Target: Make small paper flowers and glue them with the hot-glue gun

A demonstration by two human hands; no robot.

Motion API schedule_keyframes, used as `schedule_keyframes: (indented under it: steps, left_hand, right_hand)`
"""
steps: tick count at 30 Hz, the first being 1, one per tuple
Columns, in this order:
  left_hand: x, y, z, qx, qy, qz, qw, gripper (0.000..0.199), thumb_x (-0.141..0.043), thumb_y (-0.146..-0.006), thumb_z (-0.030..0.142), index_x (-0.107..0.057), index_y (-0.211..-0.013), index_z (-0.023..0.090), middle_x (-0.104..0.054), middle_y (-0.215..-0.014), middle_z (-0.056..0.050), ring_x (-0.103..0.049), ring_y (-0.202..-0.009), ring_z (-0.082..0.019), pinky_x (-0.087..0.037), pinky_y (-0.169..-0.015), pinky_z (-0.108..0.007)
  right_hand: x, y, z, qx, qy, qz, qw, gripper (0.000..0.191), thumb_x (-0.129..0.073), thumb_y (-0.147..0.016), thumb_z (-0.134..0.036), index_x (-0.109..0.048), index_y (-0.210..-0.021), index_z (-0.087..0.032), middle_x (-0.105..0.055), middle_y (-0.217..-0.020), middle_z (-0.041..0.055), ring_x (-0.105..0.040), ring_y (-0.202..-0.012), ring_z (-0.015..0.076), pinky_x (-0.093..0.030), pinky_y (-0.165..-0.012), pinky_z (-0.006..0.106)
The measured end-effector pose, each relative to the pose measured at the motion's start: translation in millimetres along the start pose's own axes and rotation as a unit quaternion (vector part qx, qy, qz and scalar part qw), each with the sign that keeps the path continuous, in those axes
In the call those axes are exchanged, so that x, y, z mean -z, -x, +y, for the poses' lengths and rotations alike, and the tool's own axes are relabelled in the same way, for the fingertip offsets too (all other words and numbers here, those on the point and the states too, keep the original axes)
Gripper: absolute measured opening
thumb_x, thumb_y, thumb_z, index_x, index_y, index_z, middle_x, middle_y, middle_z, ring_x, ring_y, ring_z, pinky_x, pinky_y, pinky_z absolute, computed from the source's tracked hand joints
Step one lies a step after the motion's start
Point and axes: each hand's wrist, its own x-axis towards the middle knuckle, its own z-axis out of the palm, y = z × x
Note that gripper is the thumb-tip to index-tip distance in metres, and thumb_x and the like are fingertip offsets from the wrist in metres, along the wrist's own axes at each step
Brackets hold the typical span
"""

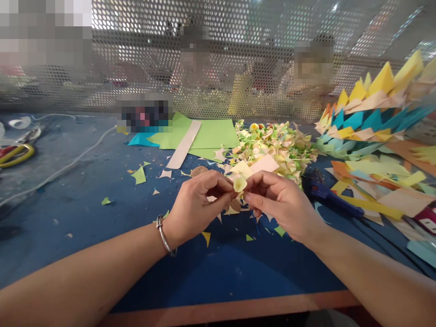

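Observation:
Between my fingertips is a small pale-yellow paper flower point(240, 184), its rolled cup facing me. My left hand point(200, 204), with a silver bracelet at the wrist, pinches it from the left. From the other side my right hand point(279, 204) pinches the flower's edge with thumb and forefinger. Just under the right fingers shows a thin blue stick-like piece point(256, 223); whether it is held I cannot tell. Behind the hands lies a heap of small green, cream and pink paper flowers point(282, 147), with pale paper squares point(265, 164) at its near side.
Green paper sheets point(214, 131) and a pale strip point(184, 145) lie behind my left hand. A blue glue gun point(335, 199) rests by paper strips point(384, 181) at right. Folded paper stacks point(378, 104) stand behind. Scissors point(17, 154) lie far left, near a white cord point(61, 175).

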Motion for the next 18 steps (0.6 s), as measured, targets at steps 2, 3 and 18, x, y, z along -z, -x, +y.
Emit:
schedule_keyframes:
  steps: [2, 3, 18]
  left_hand:
    - [0.0, -0.3, 0.8, -0.002, -0.003, -0.002, 1.0, 0.009, -0.067, -0.083, 0.012, -0.064, -0.075, 0.017, -0.066, -0.075, -0.002, -0.059, -0.068, -0.011, -0.05, -0.059, -0.022]
    - [0.1, -0.3, 1.2, -0.004, -0.008, -0.001, 1.0, 0.01, -0.067, -0.083, 0.012, -0.065, -0.075, 0.017, -0.067, -0.075, -0.002, -0.059, -0.068, -0.011, -0.051, -0.059, -0.021]
    - [1.0, 0.5, 1.3, -0.019, -0.083, 0.0, 0.996, 0.013, -0.06, -0.08, 0.005, -0.065, -0.074, 0.016, -0.067, -0.075, -0.003, -0.057, -0.07, -0.012, -0.05, -0.06, -0.022]
  right_hand:
    - [0.6, -0.1, 0.3, -0.003, -0.003, -0.002, 1.0, 0.018, -0.078, -0.075, -0.023, -0.064, -0.086, -0.017, -0.061, -0.069, -0.0036, -0.056, -0.055, 0.007, -0.051, -0.048, 0.018]
    - [0.8, -0.2, 0.5, -0.003, -0.004, -0.002, 1.0, 0.017, -0.077, -0.075, -0.023, -0.064, -0.086, -0.018, -0.061, -0.069, -0.0038, -0.056, -0.055, 0.0071, -0.051, -0.048, 0.018]
    - [2.0, 1.1, 0.9, -0.001, 0.02, 0.021, 1.0, 0.019, -0.074, -0.081, -0.033, -0.064, -0.086, -0.018, -0.058, -0.065, -0.0038, -0.054, -0.053, 0.0075, -0.05, -0.048, 0.02]
